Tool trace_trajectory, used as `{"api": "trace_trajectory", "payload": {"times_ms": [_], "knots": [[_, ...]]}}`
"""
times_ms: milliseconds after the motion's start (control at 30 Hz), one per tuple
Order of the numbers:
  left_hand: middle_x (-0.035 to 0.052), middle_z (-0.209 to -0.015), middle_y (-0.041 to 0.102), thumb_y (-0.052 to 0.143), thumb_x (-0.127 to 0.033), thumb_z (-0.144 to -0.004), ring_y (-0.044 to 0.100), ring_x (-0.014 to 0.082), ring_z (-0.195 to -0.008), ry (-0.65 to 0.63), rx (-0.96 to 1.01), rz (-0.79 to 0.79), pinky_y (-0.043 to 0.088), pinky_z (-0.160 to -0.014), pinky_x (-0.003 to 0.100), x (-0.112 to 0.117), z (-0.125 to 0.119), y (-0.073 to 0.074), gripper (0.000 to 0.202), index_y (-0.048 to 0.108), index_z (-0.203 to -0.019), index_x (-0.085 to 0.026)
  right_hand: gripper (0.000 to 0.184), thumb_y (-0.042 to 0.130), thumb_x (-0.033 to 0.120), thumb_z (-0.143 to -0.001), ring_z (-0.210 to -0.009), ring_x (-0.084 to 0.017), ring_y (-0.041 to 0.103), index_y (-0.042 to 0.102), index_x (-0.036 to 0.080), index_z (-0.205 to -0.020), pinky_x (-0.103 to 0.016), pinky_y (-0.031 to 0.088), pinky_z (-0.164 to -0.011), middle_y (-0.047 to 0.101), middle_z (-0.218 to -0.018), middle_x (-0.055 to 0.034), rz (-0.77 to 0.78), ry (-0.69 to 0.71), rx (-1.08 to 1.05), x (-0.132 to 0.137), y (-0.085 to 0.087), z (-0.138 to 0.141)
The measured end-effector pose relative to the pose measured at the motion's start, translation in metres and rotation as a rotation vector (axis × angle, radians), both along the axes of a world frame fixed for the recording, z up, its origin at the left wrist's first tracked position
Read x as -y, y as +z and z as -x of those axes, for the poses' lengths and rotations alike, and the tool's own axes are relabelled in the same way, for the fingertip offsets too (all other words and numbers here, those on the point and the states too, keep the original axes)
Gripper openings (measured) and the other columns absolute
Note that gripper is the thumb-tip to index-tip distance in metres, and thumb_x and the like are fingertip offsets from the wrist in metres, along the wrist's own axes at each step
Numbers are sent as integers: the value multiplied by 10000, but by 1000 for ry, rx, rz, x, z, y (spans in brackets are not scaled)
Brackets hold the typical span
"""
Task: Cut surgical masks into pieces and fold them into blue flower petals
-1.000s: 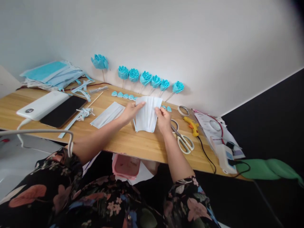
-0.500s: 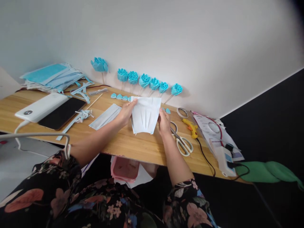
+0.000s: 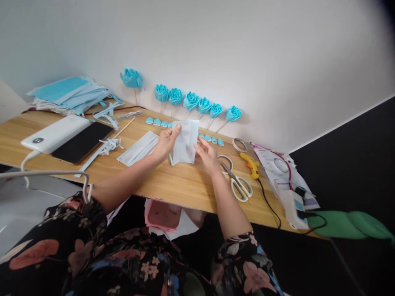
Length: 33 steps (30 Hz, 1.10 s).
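Note:
I hold a white pleated sheet of mask fabric upright above the wooden table. My left hand pinches its upper left edge between thumb and fingers. My right hand grips the sheet's lower right edge, fingers curled on it. Another flat white mask piece lies on the table just left of my left hand. Small blue petal pieces sit in a row behind the sheet.
Blue fabric roses on sticks lean on the wall. White-handled scissors, a yellow glue gun and tape rings lie right. A phone, power bank and mask stack sit left.
The sheet, spread wide between both hands earlier, now looks narrower and sits slightly left. My right hand moved inward and lower along its right edge.

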State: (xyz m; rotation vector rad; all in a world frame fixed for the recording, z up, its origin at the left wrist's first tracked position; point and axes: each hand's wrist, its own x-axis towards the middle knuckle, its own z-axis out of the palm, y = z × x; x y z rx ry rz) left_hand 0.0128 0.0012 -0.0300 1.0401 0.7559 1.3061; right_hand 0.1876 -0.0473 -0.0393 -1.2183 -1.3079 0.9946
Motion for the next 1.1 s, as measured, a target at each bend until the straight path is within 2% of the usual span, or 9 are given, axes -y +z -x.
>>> {"api": "trace_trajectory", "payload": {"times_ms": [100, 200, 300, 367, 467, 600, 833, 967, 1100], "knots": [[59, -727, 697, 695, -598, -824, 682, 234, -772, -19, -3, 1, 519, -635, 300, 2, -2, 1, 442, 668, -813, -157, 526, 738, 507, -763, -1006, -233, 692, 687, 225, -1203, -367, 551, -907, 760, -1076, -44, -2, 22, -55, -2, -4, 1], [108, -836, 742, 679, -601, -834, 712, 281, -877, -99, 93, 87, 566, -765, 372, 1, -3, 0, 458, 681, -881, -145, 420, 743, 480, -735, -997, -240, 690, 716, 201, -1047, -376, 547, -924, 769, -986, -34, 29, -24, -77, -3, -5, 2], [143, -949, 763, 672, -591, -847, 705, 324, -1013, -146, 182, 140, 557, -904, 441, -2, -3, 0, 466, 687, -954, -138, 416, 731, 479, -721, -1003, -246, 688, 714, 198, -1029, -388, 541, -948, 769, -978, -32, 32, -56, -117, -3, -4, 2], [145, -1018, 764, 670, -597, -847, 694, 323, -1057, -182, 212, 126, 544, -938, 442, -2, -3, 0, 486, 697, -999, -137, 438, 730, 481, -716, -1017, -246, 685, 712, 202, -1054, -390, 530, -972, 770, -1015, -40, 8, -91, -147, -4, -3, 2], [123, -1030, 765, 750, -553, -786, 701, 289, -988, -240, 177, 90, 553, -857, 387, -1, -2, 2, 466, 715, -1003, -142, 430, 729, 486, -715, -1043, -238, 676, 716, 213, -1047, -382, 512, -1004, 767, -1058, -48, -40, -159, -162, -5, -3, 2], [80, -978, 764, 871, -386, -654, 690, 234, -857, -262, 63, 58, 528, -722, 317, 1, -2, 4, 423, 725, -980, -160, 428, 716, 510, -727, -1077, -232, 670, 711, 225, -1045, -383, 499, -1029, 758, -1105, -44, -73, -195, -174, -5, -2, 1], [56, -861, 739, 856, -368, -650, 610, 163, -657, -208, -38, 39, 393, -532, 254, -1, -2, 1, 369, 728, -936, -173, 429, 703, 516, -745, -1024, -226, 678, 713, 220, -1056, -371, 521, -975, 768, -1040, -37, -73, -218, -132, -6, -4, 0], [81, -879, 737, 858, -389, -636, 632, 192, -679, -194, -57, 76, 431, -559, 277, 0, -2, -1, 432, 705, -965, -153, 406, 687, 474, -772, -975, -212, 683, 719, 223, -1089, -346, 531, -923, 765, -1003, -28, -91, -210, -90, -7, -7, -1], [100, -948, 737, 859, -338, -608, 670, 231, -774, -108, -18, 124, 492, -648, 319, 3, -1, 2, 471, 674, -992, -137, 373, 686, 455, -776, -927, -202, 673, 730, 213, -1056, -325, 540, -872, 763, -946, -25, -105, -251, -103, -6, -7, -2]]}}
